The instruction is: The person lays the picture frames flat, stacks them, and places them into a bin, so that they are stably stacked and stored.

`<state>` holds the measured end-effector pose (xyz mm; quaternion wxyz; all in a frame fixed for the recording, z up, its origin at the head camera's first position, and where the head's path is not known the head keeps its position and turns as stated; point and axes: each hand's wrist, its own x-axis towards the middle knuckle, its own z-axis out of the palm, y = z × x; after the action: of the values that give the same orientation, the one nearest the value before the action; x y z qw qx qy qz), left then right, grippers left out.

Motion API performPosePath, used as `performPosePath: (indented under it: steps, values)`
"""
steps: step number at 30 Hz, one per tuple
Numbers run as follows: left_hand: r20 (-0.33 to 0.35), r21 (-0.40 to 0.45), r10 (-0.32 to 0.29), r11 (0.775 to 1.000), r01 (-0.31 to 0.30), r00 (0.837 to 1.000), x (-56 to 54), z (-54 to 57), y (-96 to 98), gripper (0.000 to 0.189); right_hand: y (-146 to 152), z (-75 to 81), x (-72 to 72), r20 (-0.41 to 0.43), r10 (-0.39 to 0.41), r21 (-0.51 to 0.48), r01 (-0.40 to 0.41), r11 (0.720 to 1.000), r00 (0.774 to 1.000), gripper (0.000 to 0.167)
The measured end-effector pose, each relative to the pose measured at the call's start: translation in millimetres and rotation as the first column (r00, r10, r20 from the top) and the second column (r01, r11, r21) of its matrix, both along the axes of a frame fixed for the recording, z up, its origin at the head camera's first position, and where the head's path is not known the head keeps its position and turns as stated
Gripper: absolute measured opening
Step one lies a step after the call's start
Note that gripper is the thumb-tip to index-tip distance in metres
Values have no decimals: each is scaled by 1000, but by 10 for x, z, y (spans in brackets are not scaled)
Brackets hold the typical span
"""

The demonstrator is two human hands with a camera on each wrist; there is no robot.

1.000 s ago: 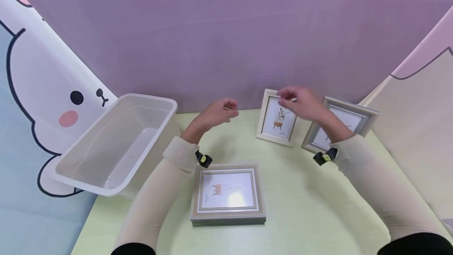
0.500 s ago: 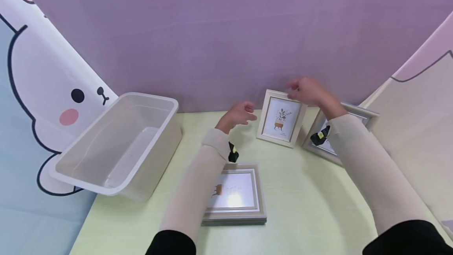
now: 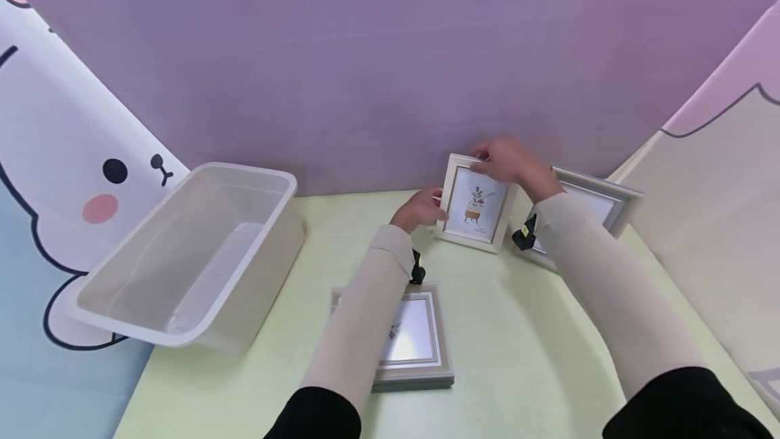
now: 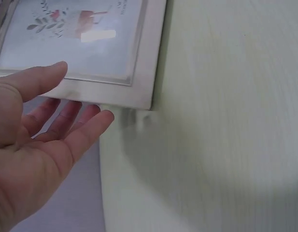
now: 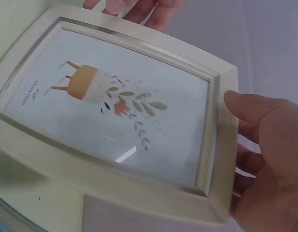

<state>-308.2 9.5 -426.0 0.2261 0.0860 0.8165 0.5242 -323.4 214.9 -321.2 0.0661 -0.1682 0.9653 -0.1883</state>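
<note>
Nearest, a stack of frames (image 3: 417, 337) is carried flat on the surface (image 3: 524, 351). Beyond it, toward the rear, the cream picture frame (image 3: 472, 208) is stood tilted, its left edge bracketed by the relaxed, unclosed left hand (image 3: 419, 209) and its top edge pinched by the right hand (image 3: 507, 158). Light, stiff handling is expected; the glossy, probably fragile front is best avoided, opposite edges being gripped.
</note>
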Motion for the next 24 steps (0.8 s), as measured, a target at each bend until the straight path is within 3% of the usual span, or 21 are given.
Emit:
performPosePath:
  steps: [5, 9, 17, 24]
  values:
    - [1, -114, -48, 992, 48, 999, -4, -14, 40, 52, -41, -7, 8, -15, -12, 1, 12, 1000, 1000, 37]
    - [10, -172, -26, 985, 28, 1000, -1, -42, 59, 45, -64, -9, 7, -26, -16, 39, 17, 999, 1000, 36]
    - [29, -154, 31, 988, -26, 999, -17, -110, 63, 39, -92, -29, 19, -46, -14, 55, 17, 998, 999, 33]
    - [18, -87, -33, 996, 34, 999, 15, -39, 30, 39, -63, 43, 38, -53, -2, 19, 3, 1000, 999, 32]
